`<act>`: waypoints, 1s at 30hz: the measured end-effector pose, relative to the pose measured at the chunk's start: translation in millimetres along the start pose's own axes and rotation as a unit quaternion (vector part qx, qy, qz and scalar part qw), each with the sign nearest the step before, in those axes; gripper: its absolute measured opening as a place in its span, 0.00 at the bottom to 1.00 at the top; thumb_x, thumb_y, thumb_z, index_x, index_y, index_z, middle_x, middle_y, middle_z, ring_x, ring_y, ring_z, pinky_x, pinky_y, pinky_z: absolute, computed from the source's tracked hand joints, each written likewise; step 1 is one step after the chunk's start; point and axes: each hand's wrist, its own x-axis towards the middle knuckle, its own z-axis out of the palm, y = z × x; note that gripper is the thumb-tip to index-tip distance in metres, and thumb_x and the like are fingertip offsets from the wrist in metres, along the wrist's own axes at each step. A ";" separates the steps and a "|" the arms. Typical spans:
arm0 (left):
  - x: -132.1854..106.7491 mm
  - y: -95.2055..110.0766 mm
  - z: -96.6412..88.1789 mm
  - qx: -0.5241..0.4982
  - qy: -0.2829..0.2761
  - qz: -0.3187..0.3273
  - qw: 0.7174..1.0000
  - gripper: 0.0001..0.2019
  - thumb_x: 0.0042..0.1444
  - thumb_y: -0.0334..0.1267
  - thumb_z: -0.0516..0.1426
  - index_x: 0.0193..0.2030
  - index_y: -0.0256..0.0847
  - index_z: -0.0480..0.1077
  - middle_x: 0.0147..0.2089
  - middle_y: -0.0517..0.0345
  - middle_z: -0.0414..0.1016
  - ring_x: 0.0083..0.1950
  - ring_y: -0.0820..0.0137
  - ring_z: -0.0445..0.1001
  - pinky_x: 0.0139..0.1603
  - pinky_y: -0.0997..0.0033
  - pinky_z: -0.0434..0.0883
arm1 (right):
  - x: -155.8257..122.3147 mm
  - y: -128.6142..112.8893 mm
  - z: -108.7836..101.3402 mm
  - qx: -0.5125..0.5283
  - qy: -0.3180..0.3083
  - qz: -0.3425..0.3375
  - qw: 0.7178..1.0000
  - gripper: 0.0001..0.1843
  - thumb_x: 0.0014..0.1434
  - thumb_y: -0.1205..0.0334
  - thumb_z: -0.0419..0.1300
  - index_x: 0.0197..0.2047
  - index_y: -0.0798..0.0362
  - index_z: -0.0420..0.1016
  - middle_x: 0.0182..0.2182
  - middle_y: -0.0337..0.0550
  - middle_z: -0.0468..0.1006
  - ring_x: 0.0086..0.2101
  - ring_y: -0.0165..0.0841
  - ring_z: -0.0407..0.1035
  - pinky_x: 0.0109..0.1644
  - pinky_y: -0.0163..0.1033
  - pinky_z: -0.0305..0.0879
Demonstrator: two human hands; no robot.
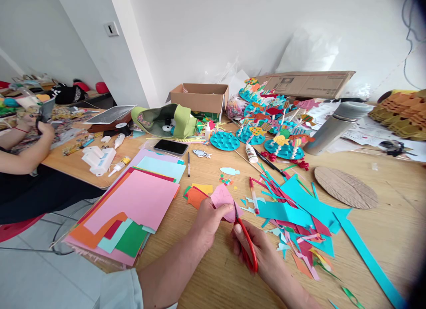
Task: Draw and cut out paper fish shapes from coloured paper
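My left hand (209, 222) pinches a small piece of pink paper (222, 201), curved along one side. My right hand (258, 249) is closed around the red handles of a pair of scissors (249, 249). The scissor blades reach up to the pink paper's lower right edge, and their tips are hidden behind it. Just left of my hands lies a stack of coloured paper sheets (133, 202), mostly pink on top. To the right, teal and red paper offcuts (294, 211) lie scattered on the wooden table (213, 273).
A seated person at the left (29, 144) holds something in both hands. Glue bottles, a phone (171, 147), a cardboard box (199, 98), teal paper fish crafts (279, 140), a steel flask (336, 127) and a round cardboard cutout (346, 187) stand or lie across the table.
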 end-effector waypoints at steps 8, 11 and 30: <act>0.0 0.7 1.1 -0.025 0.021 0.002 0.999 0.10 0.40 0.39 0.64 0.24 0.37 0.68 0.24 0.62 0.66 0.28 0.73 0.63 0.31 0.73 0.60 | 1.3 3.1 -0.6 0.000 -0.005 -0.005 1.000 0.30 0.55 0.30 0.49 0.27 0.52 0.60 0.19 0.34 0.67 0.17 0.24 0.59 0.16 0.29 0.50; -0.2 0.4 0.1 -0.009 0.010 -0.001 1.000 0.10 0.40 0.39 0.63 0.22 0.37 0.66 0.22 0.63 0.64 0.26 0.74 0.60 0.30 0.73 0.59 | 0.8 2.6 -0.7 0.001 -0.009 -0.012 1.000 0.30 0.57 0.31 0.49 0.27 0.52 0.60 0.19 0.35 0.68 0.18 0.24 0.59 0.18 0.29 0.51; 0.4 -1.4 -1.4 0.003 0.000 -0.004 1.000 0.10 0.41 0.39 0.62 0.22 0.37 0.66 0.23 0.62 0.65 0.26 0.74 0.62 0.30 0.73 0.59 | -0.8 -2.1 1.0 0.018 -0.011 0.002 1.000 0.31 0.54 0.29 0.49 0.27 0.52 0.61 0.20 0.35 0.68 0.18 0.24 0.59 0.17 0.28 0.50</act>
